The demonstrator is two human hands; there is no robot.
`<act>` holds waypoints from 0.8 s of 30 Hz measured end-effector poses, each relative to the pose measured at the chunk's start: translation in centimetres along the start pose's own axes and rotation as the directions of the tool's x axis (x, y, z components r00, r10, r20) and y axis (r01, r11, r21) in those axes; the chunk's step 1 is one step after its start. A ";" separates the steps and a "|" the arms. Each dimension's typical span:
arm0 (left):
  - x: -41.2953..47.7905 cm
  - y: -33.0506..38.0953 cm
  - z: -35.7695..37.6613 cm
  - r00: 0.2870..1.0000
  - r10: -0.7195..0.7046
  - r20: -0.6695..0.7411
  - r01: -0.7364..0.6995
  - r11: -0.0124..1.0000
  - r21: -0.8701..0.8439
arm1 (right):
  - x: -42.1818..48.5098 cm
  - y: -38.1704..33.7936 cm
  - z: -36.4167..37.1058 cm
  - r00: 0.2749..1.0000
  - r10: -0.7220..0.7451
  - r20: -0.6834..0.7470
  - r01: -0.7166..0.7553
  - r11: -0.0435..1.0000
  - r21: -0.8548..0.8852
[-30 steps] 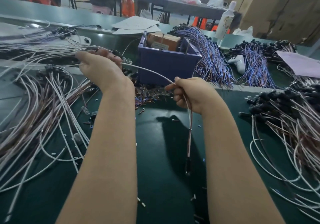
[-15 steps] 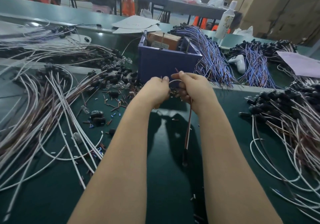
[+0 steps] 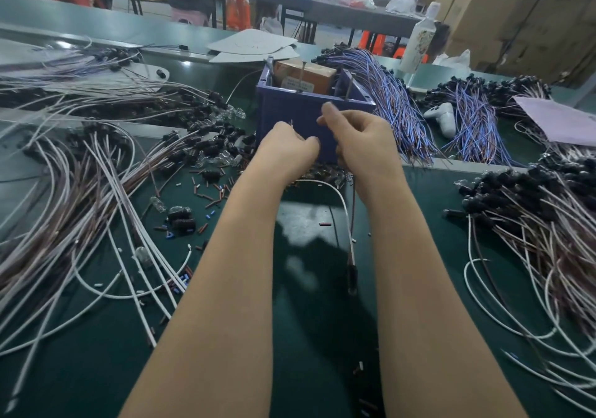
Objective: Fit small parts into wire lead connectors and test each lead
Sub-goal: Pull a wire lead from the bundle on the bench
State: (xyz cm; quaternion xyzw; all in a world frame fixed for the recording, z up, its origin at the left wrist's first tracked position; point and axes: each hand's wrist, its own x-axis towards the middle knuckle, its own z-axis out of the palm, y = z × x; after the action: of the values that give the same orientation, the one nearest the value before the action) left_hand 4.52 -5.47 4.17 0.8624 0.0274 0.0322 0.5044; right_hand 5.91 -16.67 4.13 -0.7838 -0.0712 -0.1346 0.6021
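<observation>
just in front of the blue bin (image 3: 290,112), the left hand (image 3: 285,151) curls round one end of a white lead (image 3: 342,199); the right hand (image 3: 362,141), beside it, seems to pinch the same lead. it loops below both wrists, its black connector (image 3: 352,275) dangling farther from the bin.

Bare green mat (image 3: 322,337) lies open between the forearms, toward the viewer. A lead (image 3: 345,211), held by left hand (image 3: 287,149) and right hand (image 3: 361,140), loops down across that gap. Straight ahead a blue bin (image 3: 290,117) blocks the way. Left pile (image 3: 64,191) and right pile (image 3: 532,224) of wires crowd both sides. Loose parts (image 3: 206,191) litter the mat left of centre.
</observation>
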 end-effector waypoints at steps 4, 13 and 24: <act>-0.5 0.8 -0.2 0.996 0.058 0.063 -0.064 0.993 0.102 | -0.2 -0.6 0.4 0.988 0.057 0.146 -0.056 0.998 -0.015; -0.3 1.4 0.0 0.990 0.011 0.137 -0.024 0.995 0.092 | -0.2 -0.8 -0.4 0.984 0.074 0.164 -0.087 0.994 0.072; -0.3 0.8 -0.5 0.977 0.208 0.040 -0.206 0.978 -0.029 | 0.6 0.9 -1.7 0.979 0.195 -0.060 -0.179 0.962 0.208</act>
State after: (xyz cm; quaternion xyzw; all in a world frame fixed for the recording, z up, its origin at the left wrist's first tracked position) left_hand 4.24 -5.41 5.09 0.8547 -0.0737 0.0665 0.5095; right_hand 6.53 -18.56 3.84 -0.7159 0.0139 -0.1005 0.6907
